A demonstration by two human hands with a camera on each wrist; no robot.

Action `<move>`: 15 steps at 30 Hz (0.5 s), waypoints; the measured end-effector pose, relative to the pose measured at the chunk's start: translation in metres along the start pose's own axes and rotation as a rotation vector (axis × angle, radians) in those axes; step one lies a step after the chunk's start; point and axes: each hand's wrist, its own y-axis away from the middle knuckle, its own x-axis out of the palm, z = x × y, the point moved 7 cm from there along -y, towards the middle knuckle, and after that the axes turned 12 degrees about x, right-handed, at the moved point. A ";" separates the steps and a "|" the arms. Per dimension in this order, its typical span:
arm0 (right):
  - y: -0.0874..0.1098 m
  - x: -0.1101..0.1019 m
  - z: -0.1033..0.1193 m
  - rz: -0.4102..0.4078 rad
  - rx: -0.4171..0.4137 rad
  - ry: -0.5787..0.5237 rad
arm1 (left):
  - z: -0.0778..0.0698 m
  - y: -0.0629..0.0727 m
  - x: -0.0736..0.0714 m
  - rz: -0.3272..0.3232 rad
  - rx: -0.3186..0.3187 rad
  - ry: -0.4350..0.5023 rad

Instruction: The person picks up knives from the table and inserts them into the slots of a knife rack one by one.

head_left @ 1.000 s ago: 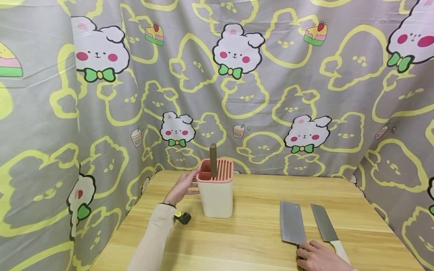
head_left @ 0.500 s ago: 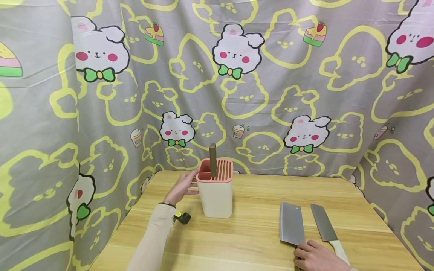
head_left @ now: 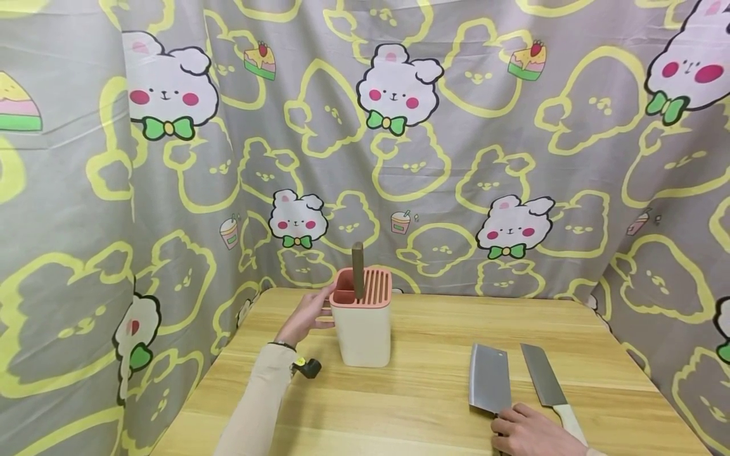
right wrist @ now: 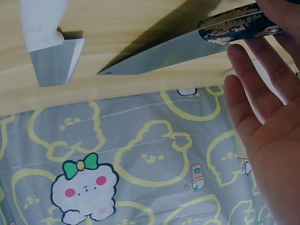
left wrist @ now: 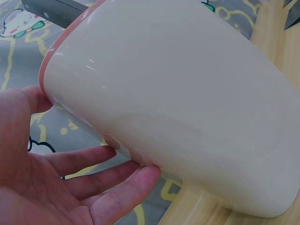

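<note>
A white knife holder (head_left: 365,335) with a pink slotted top stands upright on the table, a brown knife handle (head_left: 358,269) rising from it. My left hand (head_left: 308,315) touches the holder's left side with fairly straight fingers; in the left wrist view, fingertips (left wrist: 149,174) meet its white wall. At the front right, my right hand (head_left: 530,430) holds a cleaver (head_left: 490,380) by its dark handle. The right wrist view shows that patterned handle (right wrist: 234,26) between thumb and fingers, with the blade (right wrist: 159,54) seen nearly edge-on above its shadow.
A second knife (head_left: 544,377) with a white handle (head_left: 569,423) lies on the wooden table (head_left: 422,405) right of the cleaver. Patterned curtains (head_left: 445,158) enclose the table at the back and sides. A small black device (head_left: 310,368) is strapped to the left wrist.
My right hand has shifted slightly left with the cleaver, whose blade looks a little more tilted. The left hand, the holder and the white-handled knife have stayed put.
</note>
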 end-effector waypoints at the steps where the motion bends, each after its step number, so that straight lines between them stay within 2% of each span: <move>1: 0.000 -0.001 0.000 -0.001 0.000 -0.001 | 0.000 0.000 0.000 0.000 0.001 0.000; 15: -0.011 -0.020 0.002 -0.043 0.001 -0.033 | 0.001 0.000 0.000 -0.003 0.006 -0.005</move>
